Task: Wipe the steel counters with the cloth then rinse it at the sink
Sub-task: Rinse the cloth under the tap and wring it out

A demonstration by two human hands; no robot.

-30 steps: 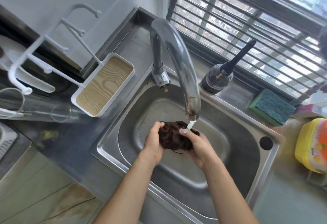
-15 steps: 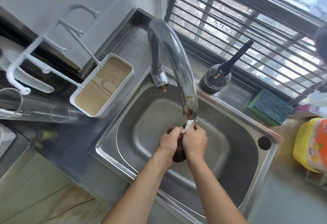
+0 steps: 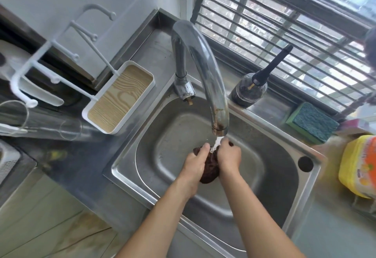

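Both-handed, left grip (image 3: 194, 161) and right grip (image 3: 228, 156) clenched around nubby brown cloth (image 3: 209, 171) under faucet stream.

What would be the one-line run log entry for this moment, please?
stage: rinsing | left hand: grips brown cloth | right hand: grips cloth | faucet: running onto cloth | place: over steel sink

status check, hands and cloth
Left hand and right hand both grip dark brown cloth. Cloth under running steel tap, over sink. Nothing blocking.
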